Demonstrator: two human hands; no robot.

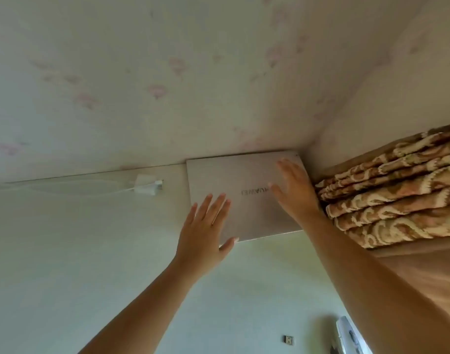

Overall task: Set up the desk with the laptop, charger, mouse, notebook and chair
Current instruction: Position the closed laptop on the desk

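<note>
A closed laptop [244, 195] lay in the desk's [91, 251] far right corner, against the flowered wall [142, 72] — both hands flat on its lid, fingers straight and spread, gripping nothing: left hand [206, 226], right hand [294, 190]. A white charger [147, 186] sat just left of it — patterned folded fabric [389, 195] to the right.

The pale desk [91, 251] carries a closed laptop [246, 200] and a white charger [147, 186].

Pale wallpaper [167, 72] with faint pink motifs meets a light table [65, 251]; brown-and-cream patterned folded fabric [387, 198] lies at right.
</note>
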